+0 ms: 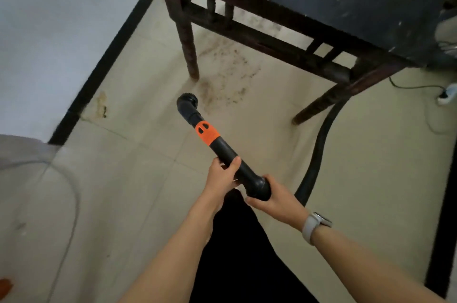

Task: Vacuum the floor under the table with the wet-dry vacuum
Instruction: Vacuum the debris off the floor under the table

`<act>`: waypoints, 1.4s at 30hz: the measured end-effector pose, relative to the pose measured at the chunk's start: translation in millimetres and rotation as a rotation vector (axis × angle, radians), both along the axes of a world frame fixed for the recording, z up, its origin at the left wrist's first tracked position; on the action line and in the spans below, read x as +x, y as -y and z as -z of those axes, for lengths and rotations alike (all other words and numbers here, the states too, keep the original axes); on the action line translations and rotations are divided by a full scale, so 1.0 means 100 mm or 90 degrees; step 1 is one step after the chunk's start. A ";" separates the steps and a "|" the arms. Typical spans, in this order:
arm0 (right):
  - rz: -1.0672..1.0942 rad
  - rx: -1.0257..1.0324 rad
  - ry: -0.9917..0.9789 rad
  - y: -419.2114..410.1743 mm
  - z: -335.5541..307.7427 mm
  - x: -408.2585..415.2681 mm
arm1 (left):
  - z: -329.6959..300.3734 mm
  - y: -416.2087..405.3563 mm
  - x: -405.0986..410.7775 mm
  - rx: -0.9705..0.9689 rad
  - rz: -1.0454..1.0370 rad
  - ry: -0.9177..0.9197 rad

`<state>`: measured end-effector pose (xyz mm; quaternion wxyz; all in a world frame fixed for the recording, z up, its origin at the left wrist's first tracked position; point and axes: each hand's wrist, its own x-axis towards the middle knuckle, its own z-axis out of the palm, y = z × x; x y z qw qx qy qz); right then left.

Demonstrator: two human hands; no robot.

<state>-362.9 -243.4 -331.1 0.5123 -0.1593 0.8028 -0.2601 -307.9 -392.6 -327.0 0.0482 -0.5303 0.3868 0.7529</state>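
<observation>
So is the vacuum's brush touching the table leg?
Apart. In the head view, the brush at the end of the wand sits in front of the table leg, with a strip of bare floor showing between them.

Both hands (247, 186) grip vacuum wand (217, 144); nozzle (187, 101) near floor (148, 154).

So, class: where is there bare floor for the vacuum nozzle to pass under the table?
Open tile lies between the table's two near legs, across the dirt patch. It is crowded on the right, where the hose runs past the right leg, and above, under the low rails.
</observation>
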 end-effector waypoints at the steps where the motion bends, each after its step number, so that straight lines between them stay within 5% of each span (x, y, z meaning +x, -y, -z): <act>1: 0.037 0.007 0.002 0.01 0.06 0.05 | 0.05 0.05 -0.03 0.009 0.040 0.007; 8: 0.176 0.068 0.019 0.29 0.61 0.15 | 0.78 0.62 -0.41 0.132 0.142 0.023; 16: 0.099 0.130 0.006 0.91 2.03 -0.22 | 2.31 1.34 -0.83 0.141 0.214 0.065; 21: 0.095 0.146 -0.167 1.56 3.07 -0.23 | 3.24 1.57 -1.05 0.098 0.305 0.061; 29: 0.310 0.215 -0.319 2.01 4.60 -0.44 | 4.68 1.81 -1.24 -0.250 0.704 -0.032; 34: 0.466 0.174 -0.330 1.64 5.08 -0.65 | 5.56 2.31 -1.30 -0.552 0.940 0.047; 37: 0.499 0.117 -0.304 1.43 5.18 -0.70 | 5.88 2.57 -1.26 -0.704 0.944 0.101; 42: 0.497 0.108 -0.255 1.36 5.25 -0.69 | 6.23 2.84 -1.14 -0.731 1.003 0.127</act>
